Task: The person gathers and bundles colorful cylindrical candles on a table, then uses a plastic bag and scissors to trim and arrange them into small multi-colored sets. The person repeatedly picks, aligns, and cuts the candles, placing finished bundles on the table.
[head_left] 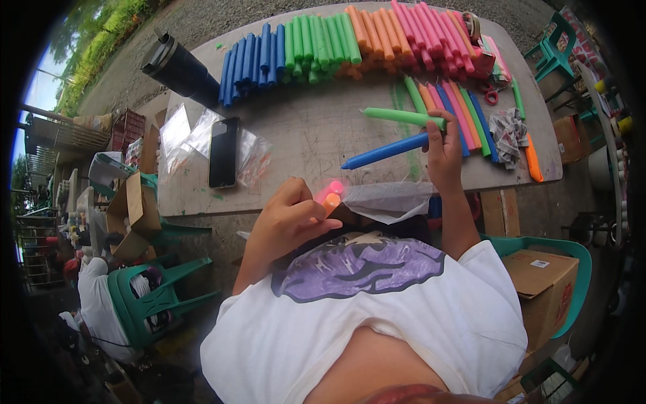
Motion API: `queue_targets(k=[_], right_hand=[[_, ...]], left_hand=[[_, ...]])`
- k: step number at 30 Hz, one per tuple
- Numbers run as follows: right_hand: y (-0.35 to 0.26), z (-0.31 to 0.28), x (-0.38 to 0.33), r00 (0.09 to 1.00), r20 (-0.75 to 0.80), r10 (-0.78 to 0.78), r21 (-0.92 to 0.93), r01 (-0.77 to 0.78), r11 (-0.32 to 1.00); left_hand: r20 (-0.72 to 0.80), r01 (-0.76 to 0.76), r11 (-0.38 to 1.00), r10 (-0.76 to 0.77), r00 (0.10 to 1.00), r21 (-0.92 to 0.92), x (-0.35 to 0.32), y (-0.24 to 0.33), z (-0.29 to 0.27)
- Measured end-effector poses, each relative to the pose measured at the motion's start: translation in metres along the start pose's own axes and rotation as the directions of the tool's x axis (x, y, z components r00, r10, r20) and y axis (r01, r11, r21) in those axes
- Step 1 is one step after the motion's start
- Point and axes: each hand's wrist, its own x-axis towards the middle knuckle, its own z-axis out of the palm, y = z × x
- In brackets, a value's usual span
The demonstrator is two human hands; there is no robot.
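Observation:
My left hand [291, 210] is closed around a pink candle [336, 186] and an orange candle [331, 201], whose round ends stick out past the fingers. Beside them, a clear plastic bag [390, 201] hangs over the table's near edge; whether that hand touches it I cannot tell. Raised over the table, my right hand [444, 145] grips a green candle [397, 116] and a blue candle [383, 151], spread apart with their tips to the left. Under and beyond it lies a row of mixed-colour candles [467, 121] on the tabletop.
Stacked blue [252, 64], green [321, 44], orange [378, 34] and pink candles [437, 37] line the table's far side. A dark tumbler [180, 71], phone [224, 153] and plastic sheets [195, 138] lie left. Crumpled newspaper [509, 131], red-handled scissors [492, 98] and an orange cutter [533, 158] lie right.

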Motion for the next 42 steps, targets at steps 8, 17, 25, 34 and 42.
queue_targets(k=[8, 17, 25, 34, 42], right_hand=[[-0.007, -0.022, 0.010, 0.956, 0.291, 0.044, 0.717, -0.248, 0.652], [-0.059, 0.001, 0.004, 0.741, 0.664, -0.102, 0.427, -0.263, 0.865], [-0.057, 0.012, 0.020, 0.890, 0.416, -0.188, 0.728, -0.202, 0.655], [-0.071, 0.036, 0.005, 0.910, -0.182, -0.372, 0.395, 0.414, 0.820], [-0.091, 0.058, -0.015, 0.617, 0.394, -0.681, 0.199, 0.666, 0.719]], left_hand=[[-0.013, -0.023, 0.999, 0.022, 1.000, -0.030, 0.003, -0.006, 0.004], [-0.016, -0.072, 0.997, 0.071, 0.997, -0.041, 0.016, -0.004, 0.012], [-0.031, -0.065, 0.995, 0.063, 0.998, -0.071, 0.019, -0.001, 0.014], [-0.039, -0.086, 0.994, 0.083, 0.996, -0.068, 0.019, -0.003, 0.018], [-0.210, -0.247, 0.941, 0.199, 0.957, -0.233, 0.016, -0.009, 0.019]])
